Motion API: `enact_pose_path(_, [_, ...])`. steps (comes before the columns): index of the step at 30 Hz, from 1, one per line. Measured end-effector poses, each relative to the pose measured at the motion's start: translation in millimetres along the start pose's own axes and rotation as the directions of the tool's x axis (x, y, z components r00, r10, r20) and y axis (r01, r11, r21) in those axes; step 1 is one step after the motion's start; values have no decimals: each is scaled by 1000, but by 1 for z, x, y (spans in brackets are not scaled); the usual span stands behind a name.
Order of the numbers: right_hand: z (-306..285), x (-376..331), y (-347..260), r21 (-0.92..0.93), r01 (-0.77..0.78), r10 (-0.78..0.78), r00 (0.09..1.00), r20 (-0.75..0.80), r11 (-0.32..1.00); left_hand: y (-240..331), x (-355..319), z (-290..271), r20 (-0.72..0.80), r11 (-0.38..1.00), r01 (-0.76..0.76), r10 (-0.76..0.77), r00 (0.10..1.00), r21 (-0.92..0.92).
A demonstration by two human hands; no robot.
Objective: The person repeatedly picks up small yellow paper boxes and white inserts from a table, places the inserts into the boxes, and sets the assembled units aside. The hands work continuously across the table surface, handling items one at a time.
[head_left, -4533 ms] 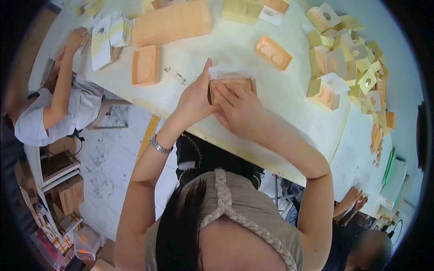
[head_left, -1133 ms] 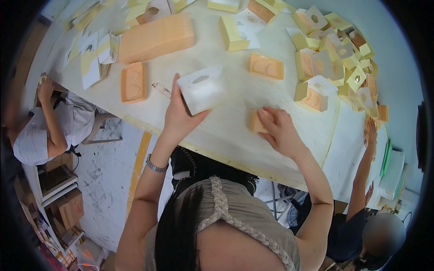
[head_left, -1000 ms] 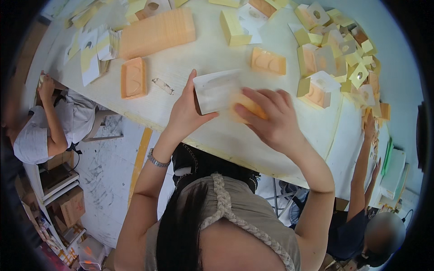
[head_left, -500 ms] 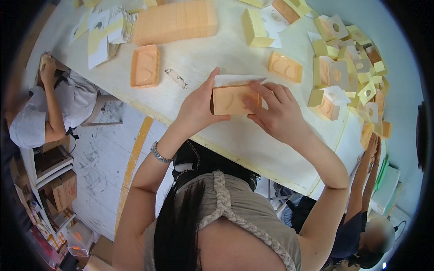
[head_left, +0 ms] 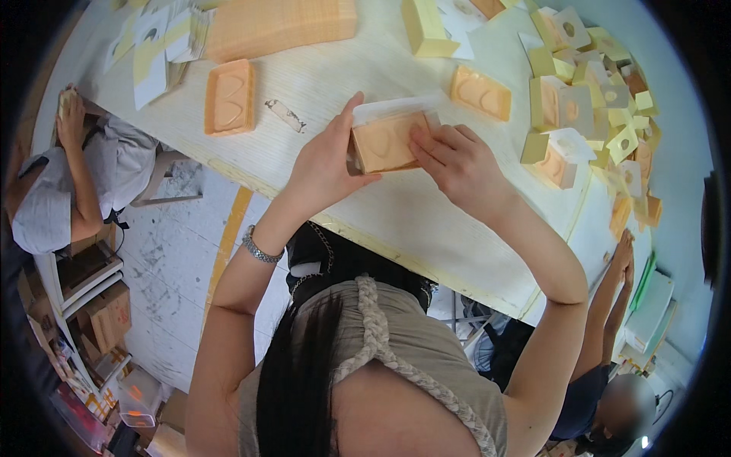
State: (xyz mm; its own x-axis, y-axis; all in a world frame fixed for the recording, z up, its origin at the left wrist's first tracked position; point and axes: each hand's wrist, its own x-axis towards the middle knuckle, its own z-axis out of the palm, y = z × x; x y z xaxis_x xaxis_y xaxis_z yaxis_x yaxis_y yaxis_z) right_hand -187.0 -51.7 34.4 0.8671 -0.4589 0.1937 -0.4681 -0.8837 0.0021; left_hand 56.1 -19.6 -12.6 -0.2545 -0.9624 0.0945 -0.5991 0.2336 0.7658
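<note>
My left hand [head_left: 326, 161] grips the left side of a pale yellow carton [head_left: 383, 114] held above the white table [head_left: 396, 221]. An orange moulded plastic tray [head_left: 384, 143] sits in the carton's open face. My right hand [head_left: 461, 164] presses on the tray's right side with its fingers. A metal bracelet [head_left: 257, 248] is on my left wrist. Both hands are over the middle of the table, near its front edge.
Loose orange trays [head_left: 229, 97] [head_left: 480, 92] lie on the table, with a stack of trays [head_left: 280, 24] at the back. Several folded yellow cartons [head_left: 590, 84] pile up at the right. One person [head_left: 68, 175] sits at the left, another [head_left: 609, 358] at the lower right.
My left hand picked up a flat white carton and my right hand an orange tray. They came together, and the tray now sits in the carton.
</note>
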Motion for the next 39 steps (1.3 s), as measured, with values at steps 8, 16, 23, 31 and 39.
enact_pose_path(8, [15,23,-48,54,-106,109,993,-55,993,7,0,-4,66,990,100,-94,993,-99])
enact_pose_path(16, [24,30,-55,50,-126,128,991,-37,991,3,-1,1,18,995,58,-56,998,-78])
enact_pose_path(23, [27,32,-61,78,-174,178,982,-55,982,6,-3,1,23,998,49,-49,999,-30])
enact_pose_path(31, [35,27,-56,45,-116,121,985,-125,992,1,-5,-7,121,998,-46,52,991,-44])
enact_pose_path(39, [-93,-58,25,-351,-804,585,591,-555,480,-23,-26,-46,-331,998,-34,50,942,54])
